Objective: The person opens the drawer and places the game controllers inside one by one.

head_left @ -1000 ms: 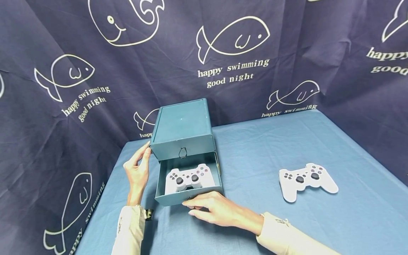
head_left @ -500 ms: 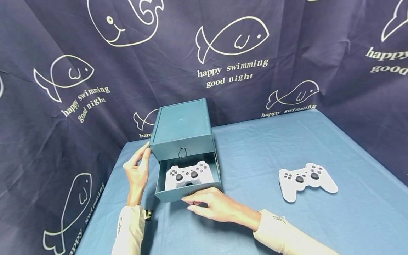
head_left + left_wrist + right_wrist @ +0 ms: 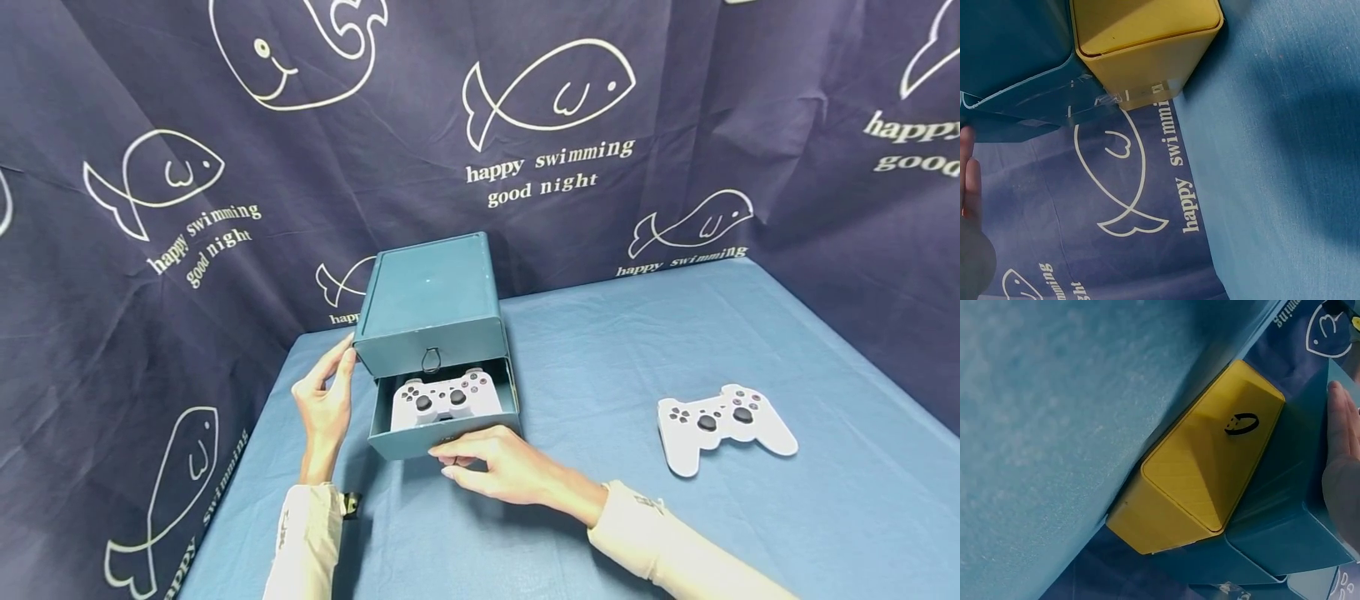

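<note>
A teal drawer box point(image 3: 431, 287) stands at the back of the table. Its middle drawer point(image 3: 405, 443) is partly pulled out, with a white game controller point(image 3: 446, 404) lying inside. My right hand point(image 3: 506, 468) presses against that drawer's front; in the right wrist view its fingers point(image 3: 1339, 425) lie straight along the teal face. At the box's front left corner, my left hand point(image 3: 324, 408) touches the edge with thumb and extended fingers. The left wrist view catches only part of these fingers point(image 3: 972, 187) beside the teal side.
Off to the right, a second white game controller point(image 3: 723, 425) lies on the blue tablecloth point(image 3: 585, 375). Below the teal drawers sits a yellow drawer point(image 3: 1210, 450) with a dark ring handle. A dark fish-print curtain point(image 3: 555, 225) closes off the back and sides.
The drawer has slid further into the box, carrying the controller in with it. My right hand has moved forward along with the drawer front. My left hand has stayed at the corner.
</note>
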Motion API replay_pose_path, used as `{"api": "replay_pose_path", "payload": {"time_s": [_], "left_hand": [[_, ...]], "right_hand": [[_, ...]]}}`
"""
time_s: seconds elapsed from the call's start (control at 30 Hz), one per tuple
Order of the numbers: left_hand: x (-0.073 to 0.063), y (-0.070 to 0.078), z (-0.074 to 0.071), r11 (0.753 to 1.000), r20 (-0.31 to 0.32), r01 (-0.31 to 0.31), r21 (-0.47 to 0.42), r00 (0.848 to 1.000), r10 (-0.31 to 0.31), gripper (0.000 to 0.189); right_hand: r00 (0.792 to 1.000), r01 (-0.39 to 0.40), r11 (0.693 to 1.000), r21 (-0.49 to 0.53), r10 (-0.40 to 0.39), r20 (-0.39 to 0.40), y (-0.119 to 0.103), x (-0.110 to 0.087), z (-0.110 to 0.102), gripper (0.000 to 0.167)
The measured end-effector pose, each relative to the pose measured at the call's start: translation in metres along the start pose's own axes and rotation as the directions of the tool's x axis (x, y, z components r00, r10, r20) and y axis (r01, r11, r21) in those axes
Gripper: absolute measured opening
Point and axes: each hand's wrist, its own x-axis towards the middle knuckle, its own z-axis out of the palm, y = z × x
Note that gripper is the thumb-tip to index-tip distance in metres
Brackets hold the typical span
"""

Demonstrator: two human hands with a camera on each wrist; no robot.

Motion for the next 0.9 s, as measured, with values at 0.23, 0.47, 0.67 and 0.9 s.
{"api": "replay_pose_path", "payload": {"time_s": [0.23, 0.47, 0.67, 0.9], "left_hand": [[-0.001, -0.009, 0.001, 1.0, 0.004, 0.016, 0.012, 1.0, -0.016, 0.025], [-0.001, -0.006, 0.0, 1.0, 0.0, 0.006, -0.002, 1.0, -0.006, 0.024], [-0.004, -0.027, -0.003, 1.0, 0.008, 0.018, -0.004, 1.0, -0.018, 0.026], [-0.005, -0.035, -0.005, 1.0, 0.018, 0.03, -0.001, 0.999, -0.03, 0.028]], "right_hand": [[1.0, -0.018, 1.0, 0.016, 0.018, 0.012, 0.005, 0.001, -0.002, 0.029], [1.0, -0.025, 1.0, 0.017, 0.025, 0.003, 0.008, 0.005, -0.002, 0.027], [0.999, -0.051, 0.998, 0.023, 0.051, -0.007, 0.013, 0.01, -0.003, 0.026], [0.997, -0.068, 0.997, 0.033, 0.069, -0.027, 0.018, 0.012, -0.005, 0.026]]}}
